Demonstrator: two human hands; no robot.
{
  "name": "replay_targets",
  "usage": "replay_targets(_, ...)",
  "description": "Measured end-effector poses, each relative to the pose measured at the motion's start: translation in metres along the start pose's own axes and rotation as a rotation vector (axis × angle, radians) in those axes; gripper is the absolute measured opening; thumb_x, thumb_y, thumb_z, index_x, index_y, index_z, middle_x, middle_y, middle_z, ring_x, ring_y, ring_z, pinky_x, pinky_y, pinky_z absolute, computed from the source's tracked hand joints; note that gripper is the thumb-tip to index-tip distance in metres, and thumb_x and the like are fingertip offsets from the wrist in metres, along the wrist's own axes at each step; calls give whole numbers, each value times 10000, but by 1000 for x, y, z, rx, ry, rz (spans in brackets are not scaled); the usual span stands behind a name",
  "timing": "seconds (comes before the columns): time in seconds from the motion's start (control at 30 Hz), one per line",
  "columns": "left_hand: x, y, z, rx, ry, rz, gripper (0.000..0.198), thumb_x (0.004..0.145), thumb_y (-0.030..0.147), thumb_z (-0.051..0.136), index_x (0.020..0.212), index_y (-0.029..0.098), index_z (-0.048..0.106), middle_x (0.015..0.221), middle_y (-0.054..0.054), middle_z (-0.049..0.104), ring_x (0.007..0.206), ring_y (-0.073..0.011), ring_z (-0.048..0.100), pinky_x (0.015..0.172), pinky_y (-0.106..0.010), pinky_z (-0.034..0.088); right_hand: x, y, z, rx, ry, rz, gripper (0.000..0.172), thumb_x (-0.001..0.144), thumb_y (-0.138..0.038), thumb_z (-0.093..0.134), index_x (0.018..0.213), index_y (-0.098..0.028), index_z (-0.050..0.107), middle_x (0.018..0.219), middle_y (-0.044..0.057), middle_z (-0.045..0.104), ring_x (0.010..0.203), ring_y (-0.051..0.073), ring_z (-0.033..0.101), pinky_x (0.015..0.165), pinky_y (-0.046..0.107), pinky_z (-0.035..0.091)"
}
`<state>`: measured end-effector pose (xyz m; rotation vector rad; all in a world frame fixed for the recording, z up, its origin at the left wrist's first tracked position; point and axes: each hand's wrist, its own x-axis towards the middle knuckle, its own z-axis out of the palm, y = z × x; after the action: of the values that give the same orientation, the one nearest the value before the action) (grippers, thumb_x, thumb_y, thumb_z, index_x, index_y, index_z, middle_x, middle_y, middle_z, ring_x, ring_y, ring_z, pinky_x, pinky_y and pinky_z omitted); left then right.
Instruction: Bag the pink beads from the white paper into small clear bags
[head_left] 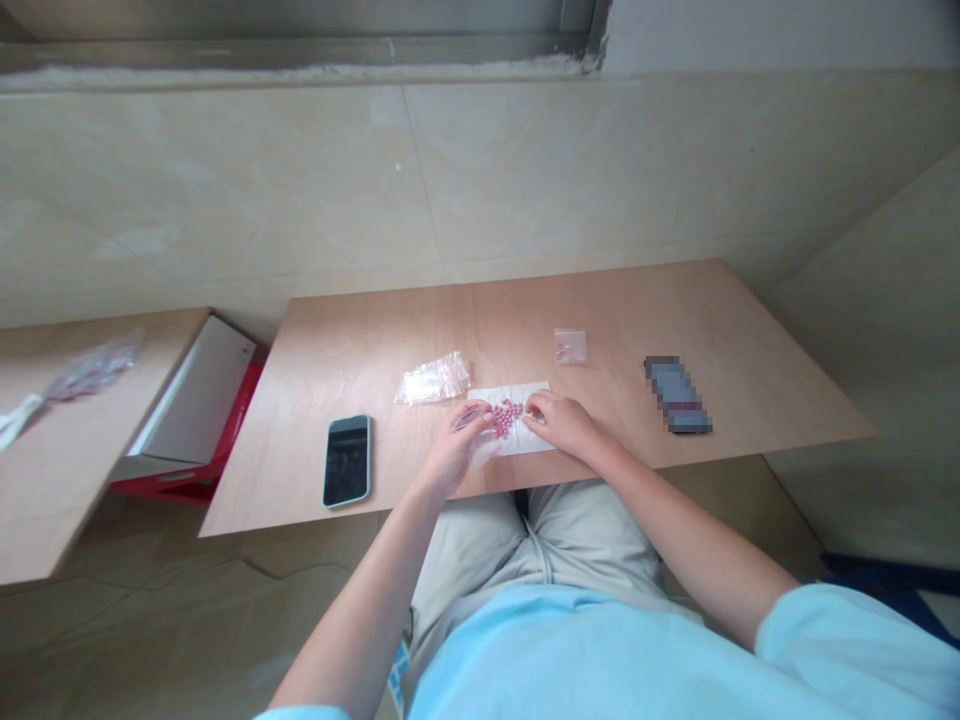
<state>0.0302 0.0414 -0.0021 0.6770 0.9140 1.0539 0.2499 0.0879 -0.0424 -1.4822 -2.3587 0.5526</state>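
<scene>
Left grip [454,452] pinches small clear bag [471,416]; right grip [559,422] at pink beads [506,418] on white paper [517,440], hold unclear. Beads light, rolling: pinch singly.

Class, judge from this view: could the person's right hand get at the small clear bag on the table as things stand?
Probably yes. The right hand sits at the edge of the paper by the red beads, and the small clear bag lies just beyond on the table, with nothing between them. The left hand is on the beads' other side.
</scene>
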Motion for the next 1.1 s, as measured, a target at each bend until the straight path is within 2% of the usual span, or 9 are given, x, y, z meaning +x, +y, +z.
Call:
replay_targets(0.13,-1,0,1,14,-8,20,271,802,299,788,990,179,634,987,-37,625,856,-169,649,780,-315,539,-1,-2,1,-21,-4,4,159,923,-323,659,1004,-188,676,970,51,694,838,173,635,754,254,420)
replay_targets(0.4,0,-4,-2,77,-32,21,274,814,306,773,1012,183,628,1023,-45,631,899,-176,646,832,-323,512,-3,-1,-1,0,-50,-19,72,899,-253,673,896,-192,709,934,62,714,844,182,656,756,257,428)
replay_targets(0.57,-1,-7,-2,203,-39,49,274,814,325,774,983,184,612,983,-51,661,937,-187,643,872,-325,480,4,2,-13,207,60,32,128,902,-273,654,839,-187,724,850,50,734,760,170,652,709,263,438)
replay_targets(0.67,-4,-9,-1,279,-32,33,283,814,340,772,997,196,611,1001,-56,671,960,-197,636,859,-321,475,7,-11,-23,446,154,69,172,910,-329,641,866,-182,719,827,34,734,717,162,642,658,259,446)
replay_targets(0.73,-6,-9,2,316,-66,19,289,808,346,774,1004,197,622,1018,-58,670,969,-202,629,860,-321,472,6,-28,-29,590,172,59,196,923,-353,622,905,-182,716,828,29,733,717,159,644,638,253,454)
replay_targets(0.87,-8,-8,6,349,-140,20,313,825,363,756,1069,199,651,1063,-70,672,1001,-208,620,896,-329,462,0,-54,-36,615,100,-128,177,930,-351,630,943,-204,728,864,20,727,751,150,640,677,250,464)
replay_targets(0.97,-8,-7,6,334,-136,48,280,819,345,764,1033,197,661,1055,-69,674,997,-203,620,920,-332,456,0,-43,-30,557,124,-119,184,949,-341,607,943,-205,730,875,22,727,749,149,635,683,252,460)
replay_targets(1.1,-5,-9,3,245,-116,47,258,812,341,775,986,192,657,1013,-62,667,949,-193,634,911,-338,469,4,-5,-14,342,114,-11,139,928,-260,613,926,-186,731,878,42,729,744,157,633,708,259,454)
